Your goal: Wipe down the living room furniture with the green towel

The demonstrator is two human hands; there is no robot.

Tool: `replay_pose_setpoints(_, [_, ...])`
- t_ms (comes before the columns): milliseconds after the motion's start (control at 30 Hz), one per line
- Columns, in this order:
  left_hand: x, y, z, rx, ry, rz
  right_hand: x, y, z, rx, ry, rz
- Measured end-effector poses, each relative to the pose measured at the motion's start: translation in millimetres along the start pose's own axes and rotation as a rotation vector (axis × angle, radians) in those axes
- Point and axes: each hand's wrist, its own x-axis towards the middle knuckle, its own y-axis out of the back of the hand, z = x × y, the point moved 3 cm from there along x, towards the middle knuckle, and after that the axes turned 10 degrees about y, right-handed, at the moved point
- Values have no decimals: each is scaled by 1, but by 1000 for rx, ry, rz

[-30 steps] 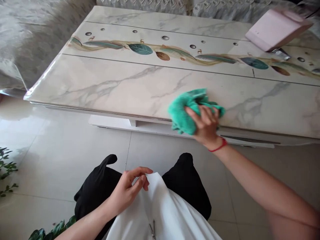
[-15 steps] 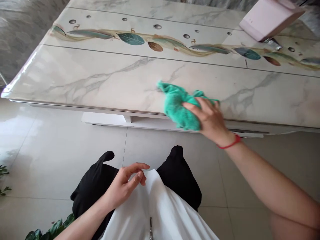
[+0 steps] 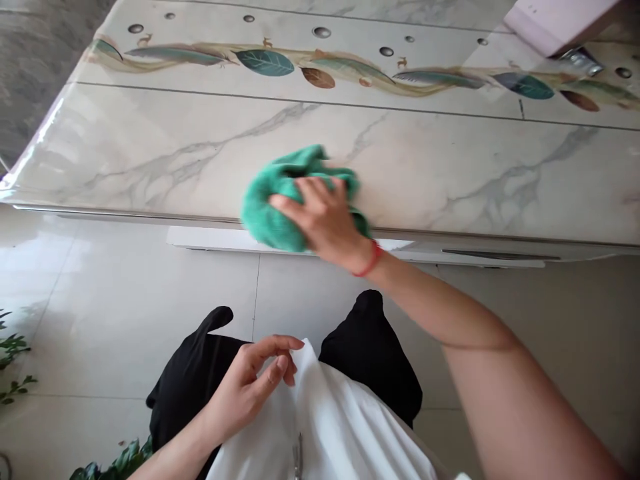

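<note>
Near the middle of the frame, the right hand (image 3: 327, 223) is pressed flat-ish on a bunched-up green cloth (image 3: 280, 200), fingers wrapped over the top of it and gripping it against the front edge of the marble table (image 3: 150, 160). The arm comes in from the lower right corner, elbow bent, forearm angling up and left toward the centre, with a red string bracelet (image 3: 369, 261) on the wrist. The cloth is kind of a crumpled wad, so there's no clear front to it, but its longer side runs roughly left to right along the table edge, and a bit of it hangs over the lip on the lower left. Down at the bottom centre, the left hand (image 3: 250, 390) sits low by the person's lap, fingers loosely curled with the fingertips pinching the white fabric (image 3: 330, 427) there, over black trousers (image 3: 195, 380). Across the upper part of the frame the table has a painted leaf band (image 3: 265, 62), and a pink box (image 3: 550, 23) pokes in at the upper right corner. Green plant leaves (image 3: 15, 373) show at the left edge over the tiled floor (image 3: 100, 307).
</note>
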Motion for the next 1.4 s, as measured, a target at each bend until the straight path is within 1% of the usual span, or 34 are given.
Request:
replay_pose_setpoints(67, [6, -2, 0, 15, 10, 14, 51, -9, -37, 68, 26, -34])
replay_pose_setpoints(100, [10, -3, 0, 21, 19, 37, 71, -13, -52, 93, 24, -45])
replay_pose_setpoints(133, [14, -2, 1, 23, 26, 70, 84, -14, -63, 109, 15, -52])
replay_pose_setpoints(167, [19, -1, 2, 17, 32, 106, 90, -14, -68, 116, 2, -54])
replay_pose_setpoints(200, [24, 0, 4, 5, 37, 137, 88, -13, -69, 117, -6, -54])
replay_pose_setpoints(233, [29, 1, 5, -12, 43, 161, 78, -10, -63, 115, -6, -54])
replay_pose_setpoints(300, [37, 3, 7, -42, 56, 180, 38, -1, -36, 104, -12, -55])
replay_pose_setpoints(433, [46, 3, 8, -38, 78, 166, -81, 30, 54, 44, -93, -15])
replay_pose_setpoints(500, [48, 4, 7, -29, 93, 159, -133, 45, 95, 9, -109, 19])
replay_pose_setpoints(567, [49, 5, 7, -19, 110, 151, -164, 55, 120, -14, -96, 56])
replay_pose_setpoints(633, [50, 8, 9, -12, 120, 148, -173, 56, 129, -19, -74, 97])
replay_pose_setpoints(700, [49, 12, 10, -16, 110, 145, -163, 51, 121, -10, -63, 116])
replay_pose_setpoints(733, [49, 13, 12, -21, 100, 143, -151, 46, 113, -2, -64, 117])
replay_pose_setpoints(800, [48, 16, 14, -31, 75, 138, -118, 35, 88, 14, -60, 112])
replay_pose_setpoints(867, [47, 16, 16, -36, 54, 134, -72, 22, 54, 33, -26, 83])
replay_pose_setpoints(1000, [51, 14, 17, -2, 39, 154, 37, -2, -23, 105, 71, 6])
replay_pose_setpoints(1033, [54, 14, 18, 19, 20, 188, 60, -5, -38, 121, 78, -5])
replay_pose_setpoints(1067, [56, 15, 19, 53, -13, 249, 77, -7, -50, 128, 81, -14])
replay_pose_setpoints(1100, [58, 16, 22, 101, -60, 339, 87, -8, -57, 128, 82, -30])
replay_pose_setpoints(1133, [59, 16, 26, 161, -119, 444, 90, -8, -59, 124, 90, -48])
replay_pose_setpoints(1167, [58, 16, 32, 230, -193, 553, 85, -7, -55, 122, 104, -61])
replay_pose_setpoints(1200, [57, 14, 40, 303, -281, 649, 72, -4, -46, 126, 116, -70])
replay_pose_setpoints(1233, [55, 10, 49, 374, -382, 718, 53, -1, -32, 135, 118, -74])
replay_pose_setpoints(1300, [51, -4, 71, 495, -622, 783, 1, 10, 8, 153, 75, -71])
replay_pose_setpoints(1367, [52, -22, 95, 593, -861, 822, -61, 24, 55, 151, -24, -83])
replay_pose_setpoints(1400, [56, -31, 107, 633, -952, 849, -91, 31, 79, 137, -76, -89])
